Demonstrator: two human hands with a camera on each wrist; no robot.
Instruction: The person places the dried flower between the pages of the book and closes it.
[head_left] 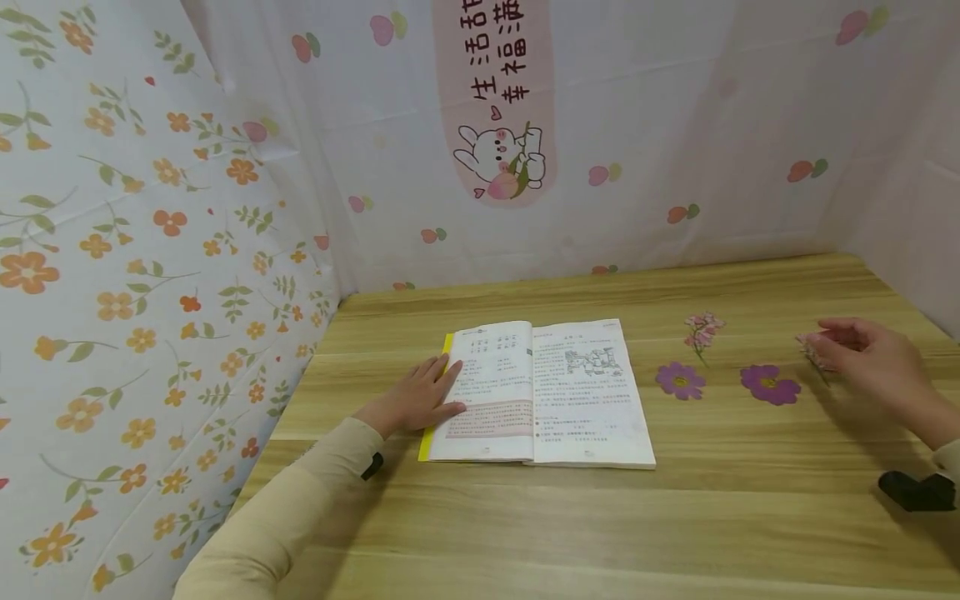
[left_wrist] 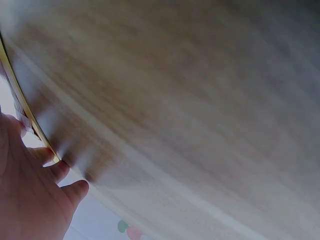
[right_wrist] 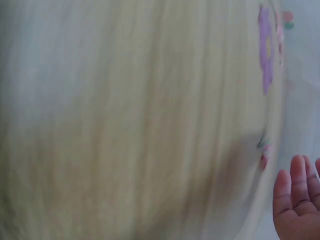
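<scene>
An open book (head_left: 592, 392) with printed pages lies on the wooden table. My left hand (head_left: 423, 396) rests on its left page, fingers spread over the yellow-edged side; the left wrist view has these fingers (left_wrist: 75, 190) by the book's edge. At the far right, my right hand (head_left: 873, 358) is over a pink flower sprig (head_left: 815, 352) and partly covers it. In the right wrist view the right fingers (right_wrist: 298, 182) look fairly straight, with the sprig (right_wrist: 264, 156) apart from them on the table.
Between the book and my right hand lie two purple pressed flowers (head_left: 680, 381) and another pink sprig (head_left: 702, 335). A white patterned cloth (head_left: 637, 125) hangs behind the table (head_left: 600, 533). A floral cloth (head_left: 150, 292) hangs along the left.
</scene>
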